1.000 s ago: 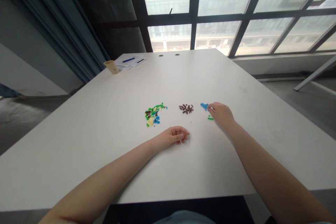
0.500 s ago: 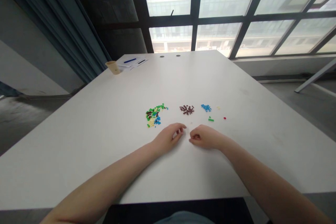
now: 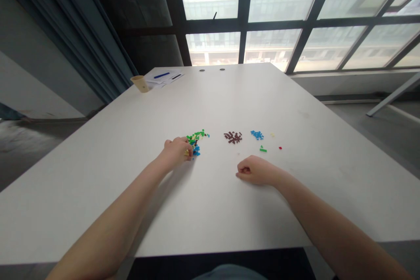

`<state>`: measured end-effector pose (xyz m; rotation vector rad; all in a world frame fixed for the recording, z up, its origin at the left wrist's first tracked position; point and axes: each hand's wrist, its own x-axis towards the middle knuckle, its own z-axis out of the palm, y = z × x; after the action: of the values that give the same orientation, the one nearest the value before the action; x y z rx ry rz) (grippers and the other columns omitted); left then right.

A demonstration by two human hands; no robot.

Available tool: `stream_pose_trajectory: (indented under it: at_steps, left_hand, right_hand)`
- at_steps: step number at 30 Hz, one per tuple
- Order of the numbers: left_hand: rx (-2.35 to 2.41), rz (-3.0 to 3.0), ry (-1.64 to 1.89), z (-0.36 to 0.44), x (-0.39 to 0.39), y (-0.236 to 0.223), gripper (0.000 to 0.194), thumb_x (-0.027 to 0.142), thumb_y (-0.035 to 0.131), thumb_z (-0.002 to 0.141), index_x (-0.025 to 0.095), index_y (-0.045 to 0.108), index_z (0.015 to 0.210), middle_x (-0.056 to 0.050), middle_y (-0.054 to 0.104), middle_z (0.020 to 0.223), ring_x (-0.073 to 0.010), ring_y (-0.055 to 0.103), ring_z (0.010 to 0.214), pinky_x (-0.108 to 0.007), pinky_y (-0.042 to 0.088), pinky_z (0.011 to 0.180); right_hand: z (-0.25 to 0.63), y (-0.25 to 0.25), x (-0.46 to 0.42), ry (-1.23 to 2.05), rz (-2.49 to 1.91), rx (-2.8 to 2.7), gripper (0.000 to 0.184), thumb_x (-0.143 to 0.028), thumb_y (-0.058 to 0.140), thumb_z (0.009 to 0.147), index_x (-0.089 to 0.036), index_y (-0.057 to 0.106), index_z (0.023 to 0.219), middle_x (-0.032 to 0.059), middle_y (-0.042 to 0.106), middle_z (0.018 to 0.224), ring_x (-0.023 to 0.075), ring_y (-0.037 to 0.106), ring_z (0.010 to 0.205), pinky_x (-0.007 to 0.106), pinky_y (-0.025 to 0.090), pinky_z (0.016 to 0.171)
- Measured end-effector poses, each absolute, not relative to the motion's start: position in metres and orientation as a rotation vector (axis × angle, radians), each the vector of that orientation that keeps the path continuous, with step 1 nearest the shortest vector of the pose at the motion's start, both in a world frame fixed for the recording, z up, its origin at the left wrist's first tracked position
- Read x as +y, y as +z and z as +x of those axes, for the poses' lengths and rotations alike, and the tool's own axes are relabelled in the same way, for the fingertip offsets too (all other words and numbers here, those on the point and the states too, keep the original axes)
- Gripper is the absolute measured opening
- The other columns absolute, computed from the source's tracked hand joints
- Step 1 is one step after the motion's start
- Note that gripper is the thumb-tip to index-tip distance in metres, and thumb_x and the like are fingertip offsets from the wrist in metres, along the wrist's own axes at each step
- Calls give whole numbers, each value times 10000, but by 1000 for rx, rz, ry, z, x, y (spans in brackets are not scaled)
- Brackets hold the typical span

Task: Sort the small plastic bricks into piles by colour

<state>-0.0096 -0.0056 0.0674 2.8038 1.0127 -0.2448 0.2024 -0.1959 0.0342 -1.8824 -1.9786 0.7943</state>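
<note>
My left hand [image 3: 177, 151] reaches over the left side of a mixed pile of small building bricks [image 3: 196, 150] in green, yellow, blue and brown, covering part of it. Its fingers are bent, and a gap with yellow bricks shows between fingertips and thumb. My right hand [image 3: 254, 169] rests on the white table with its fingers curled closed; whatever may be inside is hidden. Beyond it lie a group of brown bricks [image 3: 234, 138] and a group of blue bricks [image 3: 257, 134]. A few green bricks [image 3: 263, 150] sit nearer, just above the right wrist.
A red brick [image 3: 280, 148] and some pale yellow pieces [image 3: 272, 134] lie to the right. At the table's far left stand a paper cup [image 3: 140, 84] and sheets of paper [image 3: 169, 79] with a blue pen [image 3: 162, 75]. The white table [image 3: 210, 210] ends close to my body.
My left hand has moved left, away from beside the right hand, to the mixed pile of bricks. The right hand has stayed in place, still closed.
</note>
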Motion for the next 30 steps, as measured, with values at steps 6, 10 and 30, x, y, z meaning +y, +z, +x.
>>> stream_pose_trajectory:
  at_steps: [6,10,30]
  left_hand:
    - [934,2715,-164,-10,-5,61,125,197,612,635,203,714,706,-104,603,918,-305,511,944,-448,298,814]
    - [916,2726,-131,-9,-7,61,112,190,594,647,183,701,681,-104,609,901,-296,518,934,-428,316,814]
    - [317,989,224,34,-96,21,383,261,838,470,131,554,692,4,649,613,-84,589,565,-197,428,578]
  right_hand:
    - [202,34,-195,792,-1885,-1983,265,-276,457,726,-168,331,520,-52,311,485,71,240,496,238,173,503]
    - [202,35,-195,793,-1880,-1990,261,-277,456,727,-168,338,522,-51,323,485,70,247,496,237,174,503]
    - [201,36,-196,790,-1900,-1997,247,-290,466,720,-166,393,519,-60,299,468,72,218,489,236,166,494]
